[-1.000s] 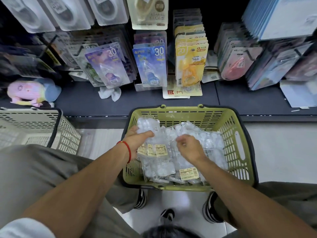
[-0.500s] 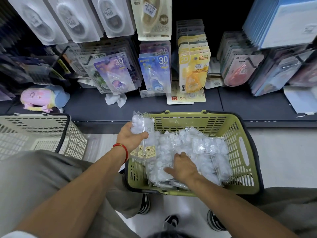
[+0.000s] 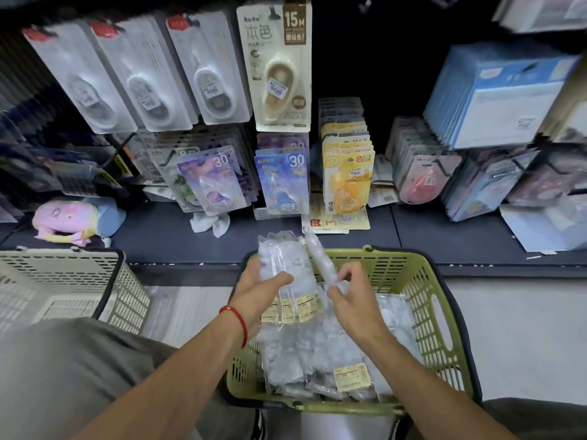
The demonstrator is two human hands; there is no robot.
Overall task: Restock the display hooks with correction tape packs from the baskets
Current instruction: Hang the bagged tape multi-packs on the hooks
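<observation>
Three packs [image 3: 287,274] lifted, two baskets [image 3: 422,281] below

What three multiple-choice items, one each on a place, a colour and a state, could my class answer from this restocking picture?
1. Where do the loose clear packs lie?
A. in the green basket
B. in the white basket
C. on the dark shelf

2. What colour is the band on the left wrist?
A. blue
B. red
C. yellow

3. What is the left hand doing?
A. hanging idle
B. pressing flat on the shelf
C. gripping a bundle of clear packs

Key:
1 A: the clear packs fill the green basket.
2 B: the wrist band is red.
3 C: the left hand curls round a bundle of packs, the right hand at its side.
</observation>
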